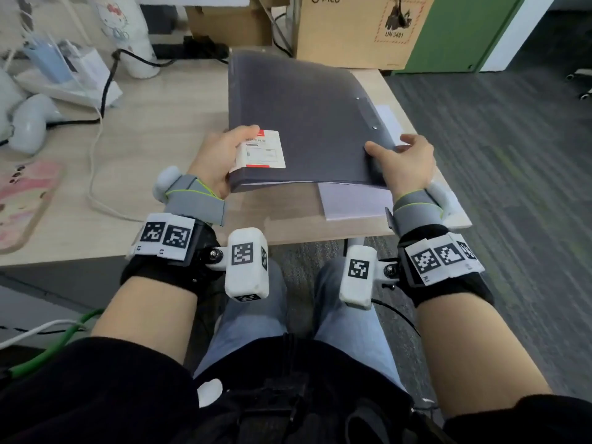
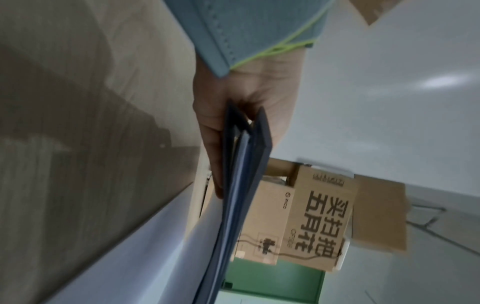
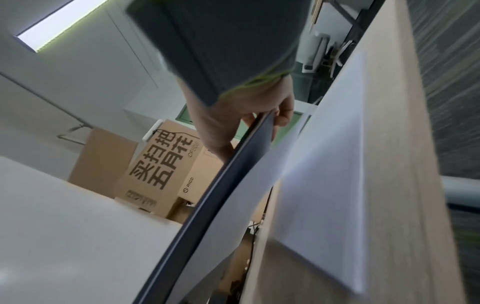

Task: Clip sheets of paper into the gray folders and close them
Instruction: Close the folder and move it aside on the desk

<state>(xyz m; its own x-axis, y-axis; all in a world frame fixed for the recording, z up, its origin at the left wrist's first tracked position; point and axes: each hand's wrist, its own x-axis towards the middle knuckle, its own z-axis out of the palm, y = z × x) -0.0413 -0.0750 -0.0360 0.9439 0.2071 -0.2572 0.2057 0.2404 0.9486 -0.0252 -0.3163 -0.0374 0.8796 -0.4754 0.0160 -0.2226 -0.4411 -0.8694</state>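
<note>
Gray folder point(image 1: 307, 123) gripped by both hands | cardboard box point(image 1: 358, 27) behind | cable point(image 1: 96, 149) left

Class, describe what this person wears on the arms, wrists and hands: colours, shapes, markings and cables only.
Both forearms are bare below black sleeves. The left hand and right hand each wear a gray strap edged in lime green. Each wrist carries a black band with white blocks bearing black-and-white square markers. A thin black cable trails near the right wrist.
</note>
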